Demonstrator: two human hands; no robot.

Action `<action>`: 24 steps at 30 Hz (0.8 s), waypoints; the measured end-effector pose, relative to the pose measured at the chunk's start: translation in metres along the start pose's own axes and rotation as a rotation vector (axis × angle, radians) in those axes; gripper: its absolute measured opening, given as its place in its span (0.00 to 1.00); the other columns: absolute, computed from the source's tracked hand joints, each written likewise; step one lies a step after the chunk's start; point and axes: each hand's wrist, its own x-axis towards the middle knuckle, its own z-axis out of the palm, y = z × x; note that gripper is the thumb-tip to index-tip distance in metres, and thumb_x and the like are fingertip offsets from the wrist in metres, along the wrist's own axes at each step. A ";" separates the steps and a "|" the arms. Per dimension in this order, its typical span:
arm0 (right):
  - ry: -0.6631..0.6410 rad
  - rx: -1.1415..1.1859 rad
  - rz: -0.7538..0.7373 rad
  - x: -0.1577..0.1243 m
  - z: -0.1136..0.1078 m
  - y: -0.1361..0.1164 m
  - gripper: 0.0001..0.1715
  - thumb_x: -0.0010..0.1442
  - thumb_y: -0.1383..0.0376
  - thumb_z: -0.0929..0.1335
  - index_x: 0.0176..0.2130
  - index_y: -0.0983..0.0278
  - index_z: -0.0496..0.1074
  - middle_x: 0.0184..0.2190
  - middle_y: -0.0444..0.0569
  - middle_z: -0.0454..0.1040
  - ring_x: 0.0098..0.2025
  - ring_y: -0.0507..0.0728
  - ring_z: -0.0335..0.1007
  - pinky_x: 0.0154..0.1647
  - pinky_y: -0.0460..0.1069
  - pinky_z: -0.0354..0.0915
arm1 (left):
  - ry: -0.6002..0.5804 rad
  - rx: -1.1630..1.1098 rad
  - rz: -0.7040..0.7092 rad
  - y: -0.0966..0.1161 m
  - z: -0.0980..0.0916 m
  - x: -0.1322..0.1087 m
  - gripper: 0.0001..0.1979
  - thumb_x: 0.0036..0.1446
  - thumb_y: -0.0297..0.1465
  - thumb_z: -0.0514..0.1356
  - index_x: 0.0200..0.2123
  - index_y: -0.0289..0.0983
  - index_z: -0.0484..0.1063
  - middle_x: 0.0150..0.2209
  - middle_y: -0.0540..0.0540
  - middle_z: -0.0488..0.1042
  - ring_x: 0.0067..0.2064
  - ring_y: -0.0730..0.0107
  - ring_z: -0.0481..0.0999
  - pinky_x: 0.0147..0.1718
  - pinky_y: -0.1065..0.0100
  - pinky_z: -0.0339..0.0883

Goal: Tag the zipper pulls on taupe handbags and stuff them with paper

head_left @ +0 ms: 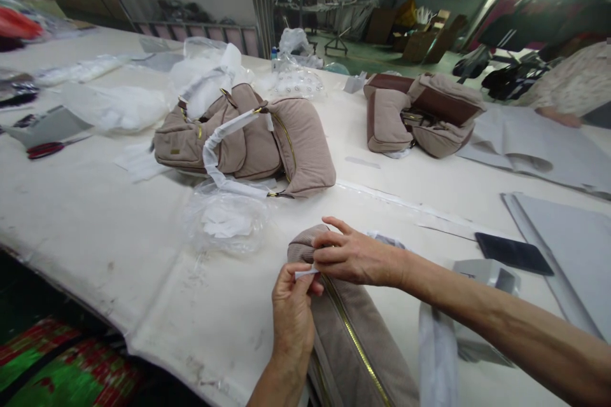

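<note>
A taupe fabric bag (367,324) with a gold zipper lies in front of me on the table. My left hand (296,308) pinches a small white strip (305,272) between thumb and fingers, beside the zipper's far end. Over the top of the bag, my right hand (356,256) has its thumb and fingers closed at the strip's other end, one finger raised. What lies beneath the right fingers is hidden. A white-wrapped strap (436,356) hangs along the bag's right side.
Taupe bags (305,146) with a wrapped handle lie ahead, near a crumpled clear plastic bag (229,219). More brown-trimmed bags (429,116) sit further right. A dark phone-like slab (513,253), a grey dispenser-like object (487,276) and grey sheets (573,241) are right. Another person's sleeve (573,82) shows there.
</note>
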 end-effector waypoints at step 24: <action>0.179 -0.155 -0.060 -0.011 0.031 0.001 0.11 0.64 0.67 0.59 0.39 0.65 0.69 0.39 0.46 0.72 0.47 0.54 0.63 0.62 0.60 0.45 | -0.328 0.389 -0.495 0.027 -0.015 0.024 0.14 0.45 0.35 0.65 0.33 0.33 0.68 0.28 0.46 0.75 0.24 0.72 0.75 0.22 0.75 0.67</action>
